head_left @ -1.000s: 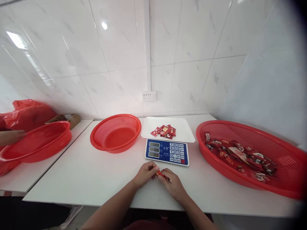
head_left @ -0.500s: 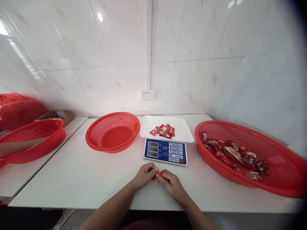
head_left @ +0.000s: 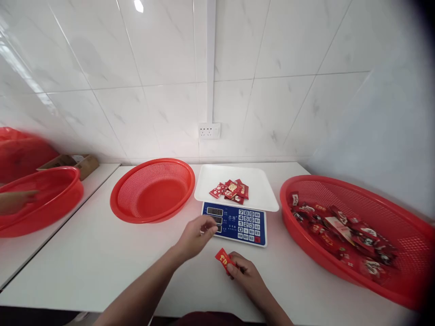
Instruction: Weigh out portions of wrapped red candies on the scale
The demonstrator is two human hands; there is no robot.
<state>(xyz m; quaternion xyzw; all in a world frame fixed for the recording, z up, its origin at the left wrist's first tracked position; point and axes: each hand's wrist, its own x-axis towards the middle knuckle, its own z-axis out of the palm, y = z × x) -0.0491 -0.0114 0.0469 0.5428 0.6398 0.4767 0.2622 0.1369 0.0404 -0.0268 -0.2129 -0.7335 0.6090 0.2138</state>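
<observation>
White table (head_left: 102,262). Nearest: right hand (head_left: 245,273) pinches red packet (head_left: 223,259) by one end, in front of scale (head_left: 233,230). Packet probably light, slick-wrapped, soft at ends; contents hidden, maybe crushable, so best gripped gently mid-body. Left hand (head_left: 195,235) loosely curled, nothing seen in it, by scale's display. Farther: tray (head_left: 260,181) bearing small pile (head_left: 234,188) of similar packets.
</observation>
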